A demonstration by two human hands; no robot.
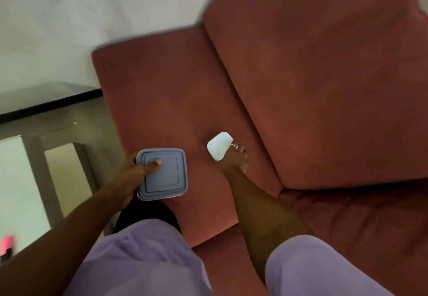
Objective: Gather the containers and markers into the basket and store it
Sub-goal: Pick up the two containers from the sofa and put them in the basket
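A square container with a blue-grey lid (165, 177) is at the left edge of the reddish sofa seat (166, 92). My left hand (136, 173) grips it from the left side, thumb pressed on the lid. A smaller white-lidded container (218, 145) is tilted over the seat near the back cushion, and my right hand (236, 159) holds it from the right and below. No basket or markers are in view.
The sofa's back cushion (324, 75) rises to the right and a second seat cushion (359, 238) lies at the lower right. A pale wall, a black skirting strip (51, 102) and tiled floor are to the left. A pink object (7, 242) sits at the far left edge.
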